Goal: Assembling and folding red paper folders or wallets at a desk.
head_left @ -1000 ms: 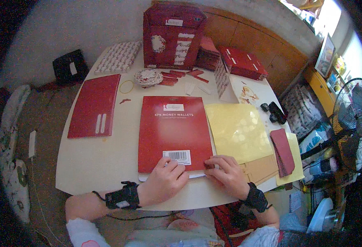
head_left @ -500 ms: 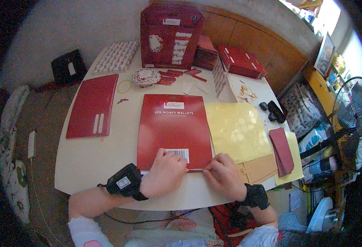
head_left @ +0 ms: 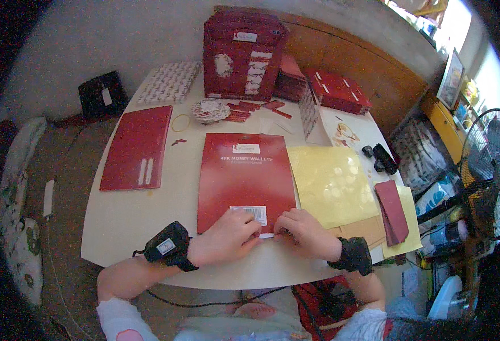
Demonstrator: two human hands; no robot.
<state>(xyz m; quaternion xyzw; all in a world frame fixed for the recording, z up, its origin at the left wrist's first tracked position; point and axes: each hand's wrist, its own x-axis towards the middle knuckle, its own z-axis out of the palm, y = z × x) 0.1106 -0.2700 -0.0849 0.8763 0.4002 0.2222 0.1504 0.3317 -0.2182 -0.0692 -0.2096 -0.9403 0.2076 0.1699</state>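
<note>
A red printed cardboard sleeve (head_left: 247, 184) with a barcode label near its bottom lies flat in front of me. My left hand (head_left: 227, 236) has its fingers curled on the lower edge, left of its middle. My right hand (head_left: 307, 234) pinches the same edge near the right corner. Between the two hands a narrow pale strip (head_left: 267, 235) shows along the edge. My fingertips are partly hidden by my knuckles. Both wrists wear black straps, the left one with a small device.
Yellow sheets (head_left: 332, 182) lie to the right, by a dark red card strip (head_left: 392, 213). Another red sleeve (head_left: 136, 150) lies left. Behind stand a tall red display box (head_left: 241, 62), a roll of patterned ribbon (head_left: 210, 111) and stacked red packs (head_left: 341, 91). A fan (head_left: 492, 165) stands far right.
My right hand has come a little closer to my left along the sleeve's lower edge. A dark strip showed there between the hands; now it looks pale. The whole view has shifted slightly.
</note>
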